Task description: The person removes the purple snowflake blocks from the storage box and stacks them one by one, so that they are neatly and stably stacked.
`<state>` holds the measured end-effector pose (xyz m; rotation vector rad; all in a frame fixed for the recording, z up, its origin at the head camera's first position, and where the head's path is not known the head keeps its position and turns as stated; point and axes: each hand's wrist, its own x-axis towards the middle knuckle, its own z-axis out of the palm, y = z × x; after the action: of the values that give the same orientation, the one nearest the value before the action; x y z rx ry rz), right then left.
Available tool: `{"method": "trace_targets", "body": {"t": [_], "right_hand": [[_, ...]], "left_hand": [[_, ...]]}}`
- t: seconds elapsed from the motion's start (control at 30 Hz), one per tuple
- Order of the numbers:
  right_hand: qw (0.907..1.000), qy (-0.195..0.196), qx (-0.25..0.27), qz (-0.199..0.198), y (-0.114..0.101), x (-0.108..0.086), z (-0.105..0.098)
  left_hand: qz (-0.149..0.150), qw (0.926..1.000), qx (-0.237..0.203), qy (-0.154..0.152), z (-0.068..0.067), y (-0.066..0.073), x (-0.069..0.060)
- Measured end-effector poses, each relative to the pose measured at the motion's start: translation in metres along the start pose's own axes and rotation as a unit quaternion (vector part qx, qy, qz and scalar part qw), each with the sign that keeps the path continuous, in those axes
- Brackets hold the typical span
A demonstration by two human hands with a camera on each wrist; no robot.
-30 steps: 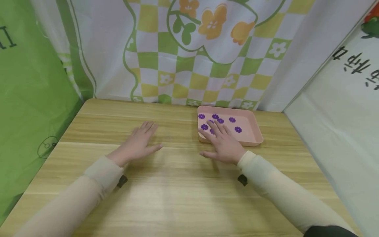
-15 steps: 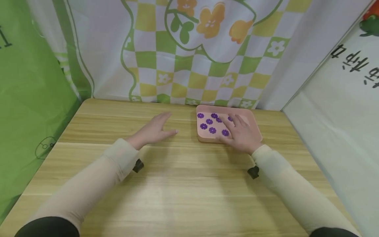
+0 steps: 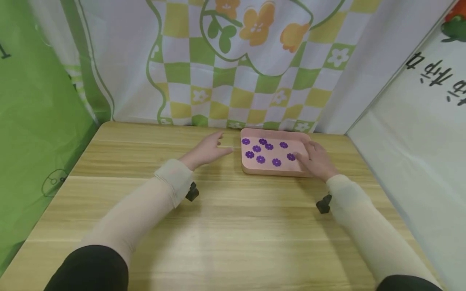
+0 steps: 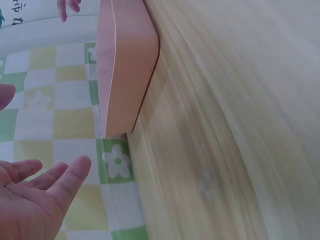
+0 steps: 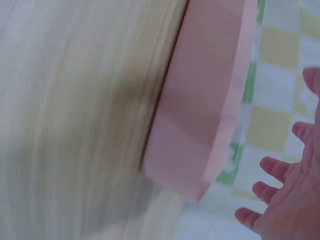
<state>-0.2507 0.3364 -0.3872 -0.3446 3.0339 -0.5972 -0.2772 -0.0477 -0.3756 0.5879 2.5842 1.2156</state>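
A shallow pink tray (image 3: 271, 172) with several purple flower-shaped pieces (image 3: 276, 162) inside lies near the table's back edge. To its left, the left hand (image 3: 208, 151) hovers with thumb and fingers apart, a small gap between it and the tray. The right hand (image 3: 318, 161) is over the tray's right end, its thumb above the inside near a purple piece; contact with the rim cannot be told. In the left wrist view, the left hand (image 4: 37, 200) is beside the tray wall (image 4: 131, 65). The right wrist view shows the right hand (image 5: 290, 195) with fingers spread beside the tray (image 5: 195, 100).
The wooden table (image 3: 225, 226) reaches to a checked, flowered curtain (image 3: 236, 81) directly behind the tray. A green cloth (image 3: 40, 121) hangs at the left and a white one with dark writing (image 3: 407, 141) at the right.
The left hand has moved right and away from the wearer, closer to the tray. The right hand has moved from over the tray's left part to its right end, uncovering purple pieces.
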Motion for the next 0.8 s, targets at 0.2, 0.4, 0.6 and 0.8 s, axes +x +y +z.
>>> {"method": "trace_targets", "body": {"t": [0.2,0.4,0.6,0.8], "right_hand": [[0.9978,0.029,0.037,0.046,0.023,0.001,0.000],[0.9923,0.014,0.058,0.109,0.038,0.001,-0.002],[0.9809,-0.004,0.102,0.165,0.042,-0.001,-0.005],[0.9740,-0.018,0.123,0.190,0.040,-0.002,-0.003]], "left_hand": [[-0.030,0.9964,-0.078,0.014,0.020,0.003,0.018],[-0.069,0.9902,-0.121,0.011,0.050,0.003,0.034],[-0.034,0.9908,-0.131,-0.003,0.072,0.008,0.047],[-0.035,0.9955,-0.086,0.019,0.076,0.011,0.047]]}}
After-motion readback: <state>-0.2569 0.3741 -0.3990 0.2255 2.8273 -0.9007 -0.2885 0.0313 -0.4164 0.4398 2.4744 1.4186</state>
